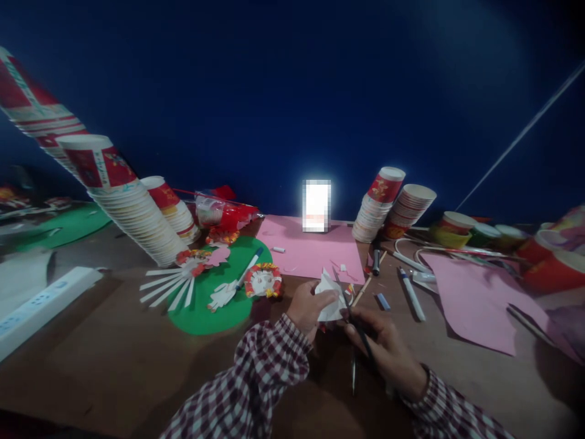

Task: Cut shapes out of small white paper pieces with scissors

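Observation:
My left hand (305, 306) pinches a white paper piece (329, 297) with an angular, pointed upper edge. My right hand (388, 349) is closed around what look like dark-handled scissors (362, 336). Their narrow tip rises along the paper's right side; the grip is partly hidden by the fingers. Below them shows a thin shiny metal piece (353, 375), and I cannot tell whether it belongs to the scissors. Left of my hands, a round paper-cup cutout with a drawn face (263, 281) and a white paper figure (223, 296) lie on a green sheet (201, 320).
Tall paper cup stacks lean at left (137, 210) and back right (377, 204). Pink sheets lie at the centre (315, 256) and right (475, 311). A marker (411, 296) and blue eraser-like block (382, 301) are near my right hand. A power strip (46, 305) sits left.

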Tool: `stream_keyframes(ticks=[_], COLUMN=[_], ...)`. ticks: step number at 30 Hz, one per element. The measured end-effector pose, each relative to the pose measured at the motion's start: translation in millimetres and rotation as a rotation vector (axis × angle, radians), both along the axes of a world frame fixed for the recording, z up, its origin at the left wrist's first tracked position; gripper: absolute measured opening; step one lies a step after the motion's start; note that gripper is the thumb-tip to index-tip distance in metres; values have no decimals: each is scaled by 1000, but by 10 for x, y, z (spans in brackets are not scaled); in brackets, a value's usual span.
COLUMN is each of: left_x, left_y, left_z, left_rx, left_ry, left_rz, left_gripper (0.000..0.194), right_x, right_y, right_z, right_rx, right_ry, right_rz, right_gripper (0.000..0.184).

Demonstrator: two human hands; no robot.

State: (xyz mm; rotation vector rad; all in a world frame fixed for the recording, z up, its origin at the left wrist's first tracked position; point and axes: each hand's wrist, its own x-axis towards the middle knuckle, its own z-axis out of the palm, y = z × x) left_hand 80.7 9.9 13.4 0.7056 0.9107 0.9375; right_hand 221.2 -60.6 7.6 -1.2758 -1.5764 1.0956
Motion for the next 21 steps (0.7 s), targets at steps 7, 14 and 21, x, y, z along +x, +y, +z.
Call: stream_keyframes(ticks=[7, 14, 21], left_x=[-21, -37, -42], left_y=[33, 80, 61], left_z=[-26, -63, -28], left_rx=[33, 31, 25], left_ry=[67, 109, 104], left_rz=[-25, -40, -40], left_gripper=[24, 27, 27], right_x=[-8, -10, -2], right_y=[-3, -9, -7], right_z=[6, 13, 2], right_rx=[-13, -19, -28], right_ry=[-28, -18, -16], right_rz=[1, 8, -12], right_gripper=[26, 27, 27])
